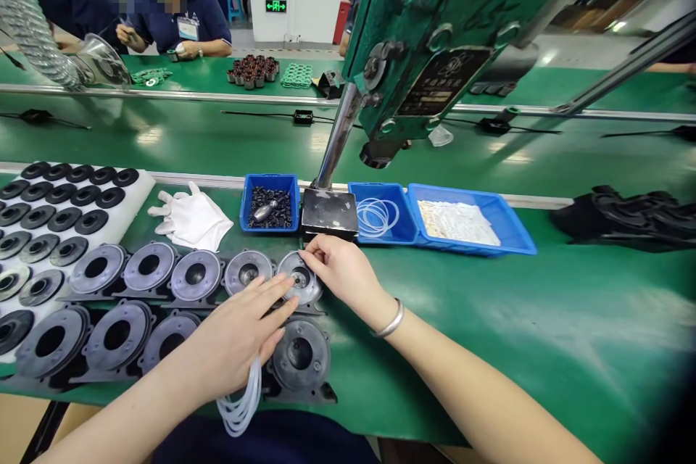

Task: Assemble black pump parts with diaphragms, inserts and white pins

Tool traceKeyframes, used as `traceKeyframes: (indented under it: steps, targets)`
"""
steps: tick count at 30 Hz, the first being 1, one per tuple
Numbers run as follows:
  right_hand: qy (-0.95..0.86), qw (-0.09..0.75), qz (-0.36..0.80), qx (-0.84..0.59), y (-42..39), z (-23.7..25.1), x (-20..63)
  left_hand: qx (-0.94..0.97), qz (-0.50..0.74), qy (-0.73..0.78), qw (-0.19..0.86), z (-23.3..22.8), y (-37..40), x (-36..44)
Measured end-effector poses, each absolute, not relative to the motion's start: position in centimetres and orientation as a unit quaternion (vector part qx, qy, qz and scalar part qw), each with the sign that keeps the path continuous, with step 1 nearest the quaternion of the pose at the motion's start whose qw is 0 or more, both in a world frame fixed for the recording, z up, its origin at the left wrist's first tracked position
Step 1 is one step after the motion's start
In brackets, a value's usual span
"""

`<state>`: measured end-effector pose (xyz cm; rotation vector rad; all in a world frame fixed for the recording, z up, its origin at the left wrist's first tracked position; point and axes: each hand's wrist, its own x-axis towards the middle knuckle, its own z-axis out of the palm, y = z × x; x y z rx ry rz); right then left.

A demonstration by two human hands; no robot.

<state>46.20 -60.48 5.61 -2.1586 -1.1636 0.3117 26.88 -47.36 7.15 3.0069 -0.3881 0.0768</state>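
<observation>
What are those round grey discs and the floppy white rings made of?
The round discs look like cast metal with a dull grey, faintly shiny finish. The white rings hanging from the left hand look like soft translucent rubber or silicone, since they droop limply.

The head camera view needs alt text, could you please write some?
Both hands work on a round grey housing on a green bench; the right hand pinches at its centre, the left hand holds clear rings.
</observation>
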Motion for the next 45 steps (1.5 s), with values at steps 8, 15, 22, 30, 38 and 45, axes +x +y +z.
traceKeyframes:
  steps: [8, 15, 22, 30, 38, 45]
  targets:
    - [-0.464, 0.314, 0.169, -0.811, -60.9, 6.2, 47.3, 0.993, 0.042, -0.11, 0.011, 6.7, -48.8, 27.1]
    - [-0.446, 0.304, 0.182, -0.822, -61.6, 6.8, 47.5, 0.997, 0.018, -0.068, -0.007, 7.2, -50.4, 27.6]
    - [-0.423, 0.313, 0.191, -0.829, -63.5, 6.5, 46.7, 0.998, 0.027, -0.041, -0.036, 7.2, -52.1, 27.9]
    - [-0.372, 0.394, 0.072, -0.837, -64.5, 6.3, 46.6, 0.996, 0.071, -0.056, 0.022, 7.1, -51.6, 27.9]
    - [-0.38, 0.505, 0.466, -0.619, -62.1, 12.2, 40.5, 0.918, 0.161, 0.118, 0.342, 9.7, -47.7, 25.0]
    - [-0.403, 0.437, 0.596, -0.54, -55.5, 12.7, 35.9, 0.917, 0.148, 0.183, 0.321, 10.5, -44.9, 20.1]
